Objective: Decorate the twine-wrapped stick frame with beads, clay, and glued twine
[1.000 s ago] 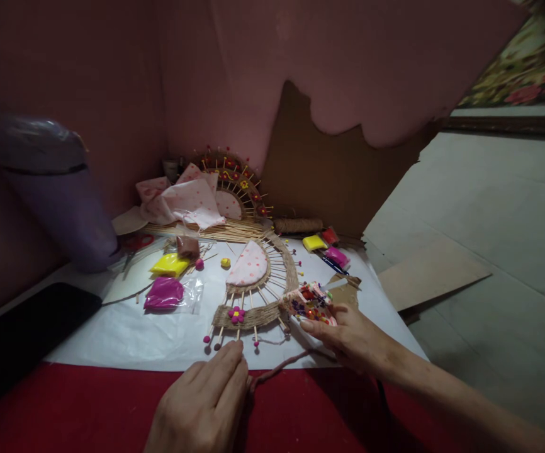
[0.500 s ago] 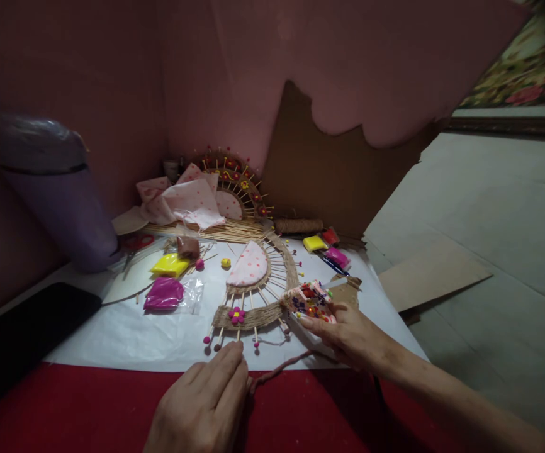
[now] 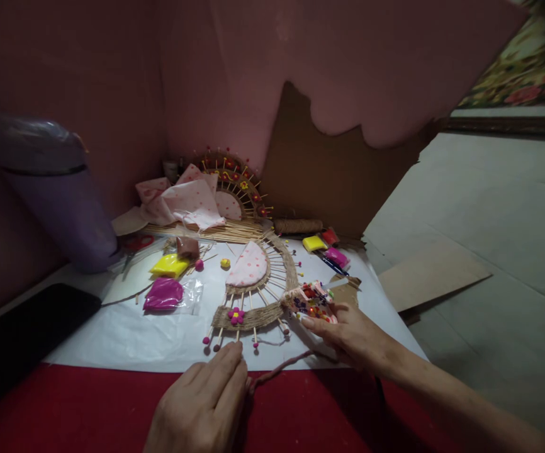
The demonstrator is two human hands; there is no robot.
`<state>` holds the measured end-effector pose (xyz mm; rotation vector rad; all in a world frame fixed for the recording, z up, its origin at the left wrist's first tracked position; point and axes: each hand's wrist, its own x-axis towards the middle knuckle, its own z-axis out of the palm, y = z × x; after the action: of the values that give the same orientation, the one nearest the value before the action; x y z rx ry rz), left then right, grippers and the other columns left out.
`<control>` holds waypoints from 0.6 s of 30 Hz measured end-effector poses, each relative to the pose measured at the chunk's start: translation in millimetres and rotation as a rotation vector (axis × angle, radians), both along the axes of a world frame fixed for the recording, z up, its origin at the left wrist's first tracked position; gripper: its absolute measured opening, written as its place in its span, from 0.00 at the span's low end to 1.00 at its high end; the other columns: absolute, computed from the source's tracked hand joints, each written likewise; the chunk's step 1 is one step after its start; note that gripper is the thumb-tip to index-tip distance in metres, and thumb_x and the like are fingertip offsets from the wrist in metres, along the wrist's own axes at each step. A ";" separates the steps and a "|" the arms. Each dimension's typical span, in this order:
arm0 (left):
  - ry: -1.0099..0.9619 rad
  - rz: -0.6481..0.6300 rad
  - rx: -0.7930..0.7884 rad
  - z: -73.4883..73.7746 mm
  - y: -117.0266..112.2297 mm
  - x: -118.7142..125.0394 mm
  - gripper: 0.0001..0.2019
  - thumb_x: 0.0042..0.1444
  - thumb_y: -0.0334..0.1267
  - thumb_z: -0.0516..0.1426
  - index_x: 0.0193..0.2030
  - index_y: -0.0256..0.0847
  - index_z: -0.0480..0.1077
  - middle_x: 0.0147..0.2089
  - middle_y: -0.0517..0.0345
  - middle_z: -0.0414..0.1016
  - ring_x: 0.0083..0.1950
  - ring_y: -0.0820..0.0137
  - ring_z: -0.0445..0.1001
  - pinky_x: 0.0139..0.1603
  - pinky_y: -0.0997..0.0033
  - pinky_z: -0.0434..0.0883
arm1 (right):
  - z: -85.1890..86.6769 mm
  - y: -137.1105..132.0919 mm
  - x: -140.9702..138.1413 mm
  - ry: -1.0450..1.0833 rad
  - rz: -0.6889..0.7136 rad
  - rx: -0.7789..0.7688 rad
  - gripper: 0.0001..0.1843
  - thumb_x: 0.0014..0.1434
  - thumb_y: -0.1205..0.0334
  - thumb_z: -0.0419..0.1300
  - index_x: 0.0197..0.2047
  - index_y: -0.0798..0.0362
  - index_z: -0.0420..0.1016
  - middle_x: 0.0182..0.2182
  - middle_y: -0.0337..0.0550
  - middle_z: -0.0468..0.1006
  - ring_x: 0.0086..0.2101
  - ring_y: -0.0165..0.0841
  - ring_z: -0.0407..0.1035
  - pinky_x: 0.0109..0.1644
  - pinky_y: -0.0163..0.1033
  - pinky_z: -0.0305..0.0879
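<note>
The left hand (image 3: 201, 399) has its fingers drawn together at the outer end of a stick on the near side of the frame (image 3: 253, 319); whether they pinch it, or hide a ball there, I cannot tell. The right hand (image 3: 355, 336) grips a decorated glue gun (image 3: 311, 303), its tip at the twine band on the frame's right, touching or just short of it. The frame lies on the white sheet (image 3: 88, 346) between and beyond the hands. Its base work looks done: the cloth half-round (image 3: 248, 264) is in place, sticks fan out from it, and the band runs across them. Balls show at several near stick ends, and smaller dark and yellow ones along the far right. The trim seems barely begun: one magenta flower (image 3: 236, 316) sits near the band's left end, and the rest of the band in view looks bare. A yellow ball (image 3: 225, 263) and a pink ball (image 3: 199, 265) lie loose to the left, near the yellow pack (image 3: 170, 265) and magenta pack (image 3: 163, 294). At the back, the second frame (image 3: 256, 197), partly behind the cloth (image 3: 187, 202), carries many red flowers and tipped sticks, so it appears much further along.
</note>
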<state>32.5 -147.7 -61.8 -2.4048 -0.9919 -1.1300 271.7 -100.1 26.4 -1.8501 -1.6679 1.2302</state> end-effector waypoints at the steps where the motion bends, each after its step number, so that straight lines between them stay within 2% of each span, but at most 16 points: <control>1: 0.000 -0.001 0.002 -0.1 0.1 0.1 0.11 0.55 0.24 0.51 0.41 0.31 0.73 0.44 0.39 0.78 0.42 0.58 0.77 0.34 0.64 0.75 | -0.8 -0.9 1.3 0.006 0.005 0.002 0.15 0.55 0.50 0.58 0.34 0.55 0.70 0.14 0.31 0.58 0.16 0.24 0.52 0.20 0.31 0.51; 9: 0.012 -0.007 -0.003 1.9 1.3 -0.1 0.12 0.56 0.24 0.50 0.40 0.31 0.74 0.45 0.38 0.77 0.40 0.57 0.78 0.33 0.62 0.76 | -12.7 -8.5 14.7 0.001 -0.019 0.036 0.19 0.53 0.46 0.60 0.35 0.55 0.72 0.24 0.40 0.70 0.25 0.28 0.61 0.25 0.32 0.56; 18: 0.009 -0.007 -0.009 -1.5 0.5 -0.5 0.12 0.56 0.25 0.51 0.40 0.31 0.74 0.44 0.39 0.78 0.41 0.58 0.77 0.34 0.63 0.75 | -10.6 -11.0 16.1 0.015 0.005 0.011 0.18 0.54 0.47 0.59 0.27 0.54 0.63 0.18 0.32 0.59 0.19 0.23 0.49 0.21 0.31 0.47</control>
<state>31.9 -147.3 -63.4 -2.4204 -0.9880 -1.1180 287.8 -111.1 15.8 -1.8271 -1.6688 1.2314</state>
